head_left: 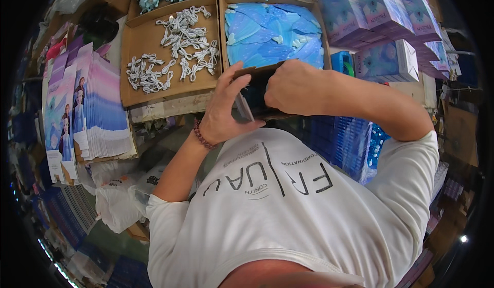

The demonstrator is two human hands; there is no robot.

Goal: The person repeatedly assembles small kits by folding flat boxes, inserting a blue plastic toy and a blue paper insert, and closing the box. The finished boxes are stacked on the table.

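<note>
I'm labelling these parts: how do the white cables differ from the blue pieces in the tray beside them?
The white cables are thin and looped into bundles; the blue pieces are broad and flat-looking. The cables lie in clusters with gaps between; the blue pieces overlap into one dense layer. The cables look white; the blue pieces vary in shade. Both lie in open cardboard trays.

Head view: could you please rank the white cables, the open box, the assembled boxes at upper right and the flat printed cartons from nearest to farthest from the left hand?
1. Open box: in the left hand.
2. White cables: ahead, slightly left.
3. Flat printed cartons: far left.
4. Assembled boxes: upper right, beyond the right hand.
</note>
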